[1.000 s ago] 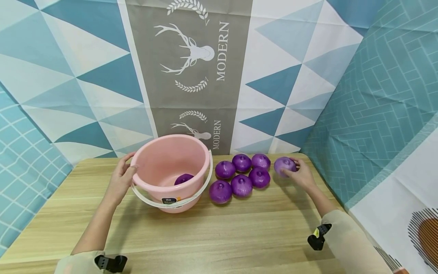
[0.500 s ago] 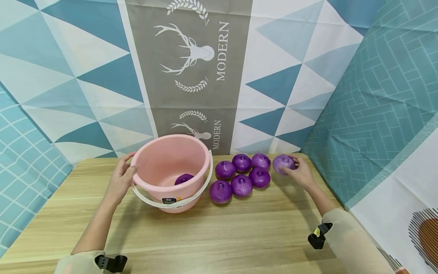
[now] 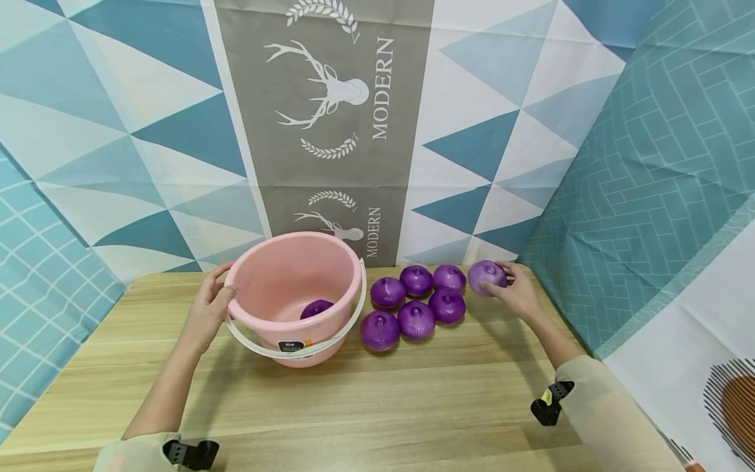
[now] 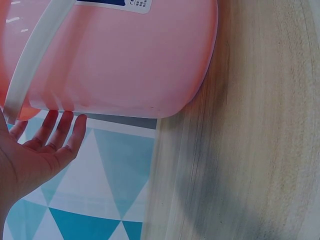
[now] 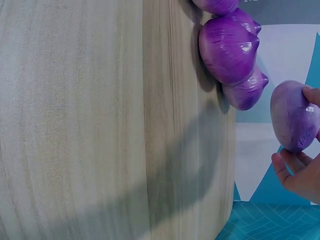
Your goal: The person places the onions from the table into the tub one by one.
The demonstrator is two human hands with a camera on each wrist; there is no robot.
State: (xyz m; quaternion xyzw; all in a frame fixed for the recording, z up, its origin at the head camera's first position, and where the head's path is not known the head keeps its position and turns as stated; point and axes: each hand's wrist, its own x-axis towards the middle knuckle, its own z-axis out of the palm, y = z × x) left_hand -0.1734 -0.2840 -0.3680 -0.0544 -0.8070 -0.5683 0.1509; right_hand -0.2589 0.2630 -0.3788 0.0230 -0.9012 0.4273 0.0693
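Left hand (image 3: 206,308), left of centre in the head view: pinched the rim of a pink bucket (image 3: 259,269), thumb over the edge, fingers along the outside. In the left wrist view its spread fingers showed at the left, tips at the bucket's wall.

Right hand (image 3: 518,292), right of centre in the head view: held one pale purple onion (image 3: 485,278) between thumb and fingers, the grip about as wide as the onion. At the right edge of the right wrist view, the onion stood apart from the others, before the backdrop.

Pink bucket, one: centre-left of the head view, mouth facing the viewer. White handle (image 3: 330,344) hung down across its front; dark label (image 3: 291,345) on the front wall, partly behind the handle. Contents in sight: one dark purple onion (image 3: 316,308), low inside, partly hidden by the near rim.

Onions on the table, six: just right of the bucket, in two rows close together. Back row of three (image 3: 416,280); front row of three (image 3: 416,320).

Wooden table (image 3: 377,406): pale, grained, across the lower frame.

Backdrop (image 3: 466,59): blue and white triangles, with a grey panel (image 3: 318,170) bearing deer heads and the word MODERN; teal sheet (image 3: 660,183) at the right.

Sleeves, two, pale: lower left and lower right corners, each with a black wrist fitting (image 3: 191,453).
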